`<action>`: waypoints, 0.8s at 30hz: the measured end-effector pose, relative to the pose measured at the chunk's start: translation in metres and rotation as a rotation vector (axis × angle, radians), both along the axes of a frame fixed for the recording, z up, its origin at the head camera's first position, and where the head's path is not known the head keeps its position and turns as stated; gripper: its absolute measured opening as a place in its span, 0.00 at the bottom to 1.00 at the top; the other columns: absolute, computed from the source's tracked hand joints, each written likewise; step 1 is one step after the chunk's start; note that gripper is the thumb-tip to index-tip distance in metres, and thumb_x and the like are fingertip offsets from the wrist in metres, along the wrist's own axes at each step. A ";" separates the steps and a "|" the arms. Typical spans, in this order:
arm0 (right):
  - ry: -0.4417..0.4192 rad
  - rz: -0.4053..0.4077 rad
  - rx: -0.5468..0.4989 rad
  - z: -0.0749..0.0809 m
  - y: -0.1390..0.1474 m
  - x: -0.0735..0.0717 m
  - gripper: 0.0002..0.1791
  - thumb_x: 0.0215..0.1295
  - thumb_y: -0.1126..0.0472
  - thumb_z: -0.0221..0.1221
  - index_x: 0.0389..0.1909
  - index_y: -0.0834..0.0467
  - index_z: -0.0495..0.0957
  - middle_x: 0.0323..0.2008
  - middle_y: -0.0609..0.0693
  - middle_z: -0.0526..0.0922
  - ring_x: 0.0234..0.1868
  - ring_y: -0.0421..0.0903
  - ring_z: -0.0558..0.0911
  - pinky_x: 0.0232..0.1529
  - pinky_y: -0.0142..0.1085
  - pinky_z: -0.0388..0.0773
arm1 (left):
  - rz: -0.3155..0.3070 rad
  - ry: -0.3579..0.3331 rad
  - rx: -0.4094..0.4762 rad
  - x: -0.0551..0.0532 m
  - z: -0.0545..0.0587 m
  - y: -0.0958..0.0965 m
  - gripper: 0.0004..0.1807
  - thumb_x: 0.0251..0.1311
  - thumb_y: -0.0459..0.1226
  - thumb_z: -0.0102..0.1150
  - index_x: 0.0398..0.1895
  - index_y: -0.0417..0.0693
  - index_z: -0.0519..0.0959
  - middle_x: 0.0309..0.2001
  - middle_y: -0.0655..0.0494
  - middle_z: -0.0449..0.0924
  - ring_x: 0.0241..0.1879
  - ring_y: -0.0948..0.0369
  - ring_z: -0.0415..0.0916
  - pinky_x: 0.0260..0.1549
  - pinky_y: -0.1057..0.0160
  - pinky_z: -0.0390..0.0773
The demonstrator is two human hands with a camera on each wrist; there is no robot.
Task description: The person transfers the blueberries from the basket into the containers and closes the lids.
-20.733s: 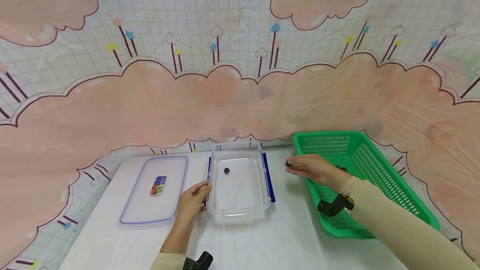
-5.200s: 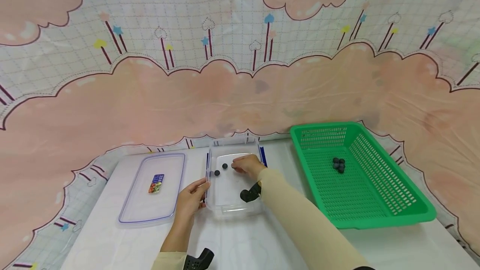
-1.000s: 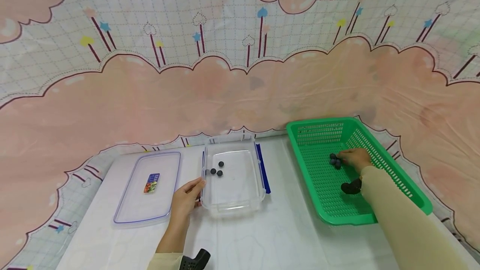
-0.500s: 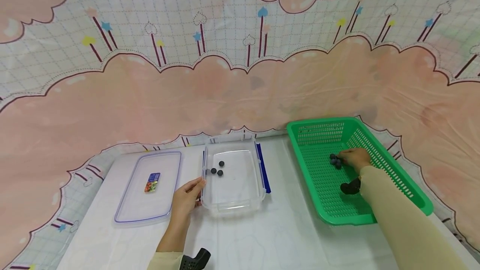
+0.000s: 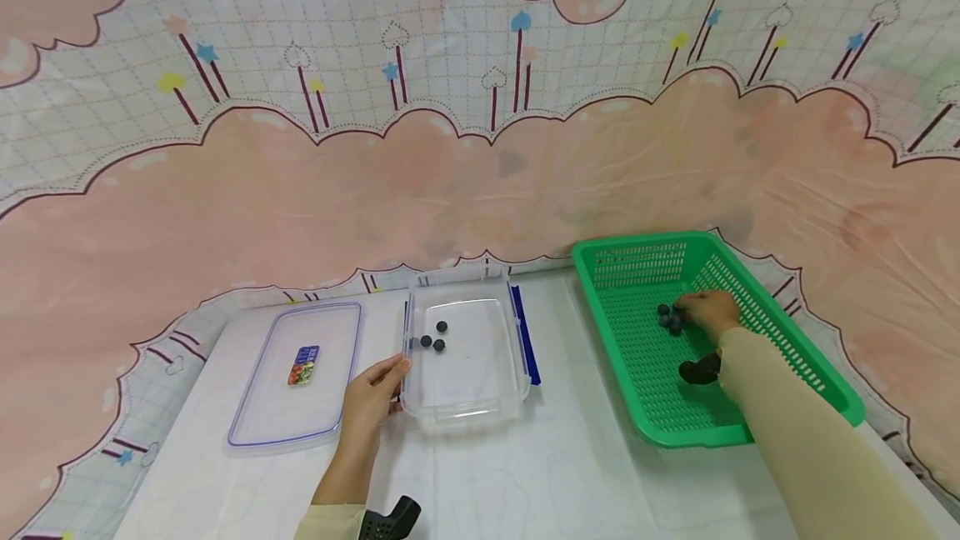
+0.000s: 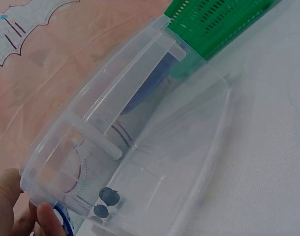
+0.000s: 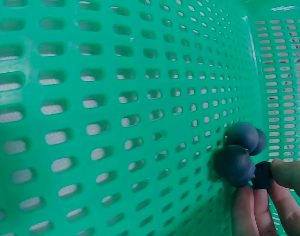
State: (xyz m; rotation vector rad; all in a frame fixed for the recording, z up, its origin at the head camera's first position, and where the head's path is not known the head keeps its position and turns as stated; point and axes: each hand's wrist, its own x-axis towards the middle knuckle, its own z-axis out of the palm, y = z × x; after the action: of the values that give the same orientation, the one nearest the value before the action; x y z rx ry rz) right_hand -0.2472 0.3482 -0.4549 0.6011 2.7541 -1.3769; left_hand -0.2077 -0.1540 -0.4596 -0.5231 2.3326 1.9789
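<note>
My left hand (image 5: 369,397) grips the left rim of a clear plastic box (image 5: 480,373), thumb on top and fingers below. Three blueberries (image 5: 439,346) lie in the box, towards its left side; in the left wrist view the blueberries (image 6: 109,196) sit low, near the hand. Inside the green basket (image 5: 645,407), my right hand (image 5: 711,312) reaches down to a small cluster of blueberries (image 5: 664,321). The right wrist view shows the thumb and fingers pinching one blueberry (image 7: 262,175), beside the other blueberries (image 7: 233,164) on the basket floor.
A clear lid (image 5: 258,407) with a blue edge lies left of the box and bears a colourful label (image 5: 303,366). Blue side clips (image 5: 527,336) hang along the box. A white cloth (image 5: 555,473) covers the table, and a patterned curtain (image 5: 420,190) stands behind.
Blueberries in the box have risen from one to three across the earlier frames. My right hand has moved from the box to the basket and barely shifts over the last second. The left stays.
</note>
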 end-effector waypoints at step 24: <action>0.056 0.003 -0.343 0.027 -0.022 -0.008 0.30 0.72 0.58 0.55 0.66 0.74 0.63 0.54 0.55 0.81 0.30 0.23 0.78 0.68 0.53 0.65 | -0.002 0.013 0.007 0.000 -0.002 -0.002 0.23 0.62 0.42 0.66 0.57 0.40 0.80 0.28 0.63 0.76 0.31 0.65 0.69 0.21 0.71 0.76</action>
State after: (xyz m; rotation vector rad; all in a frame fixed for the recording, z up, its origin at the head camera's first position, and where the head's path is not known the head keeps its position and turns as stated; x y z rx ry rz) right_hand -0.2548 0.3259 -0.4276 0.5455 2.4651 -1.8325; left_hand -0.2082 -0.1558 -0.4611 -0.5093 2.3320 1.9944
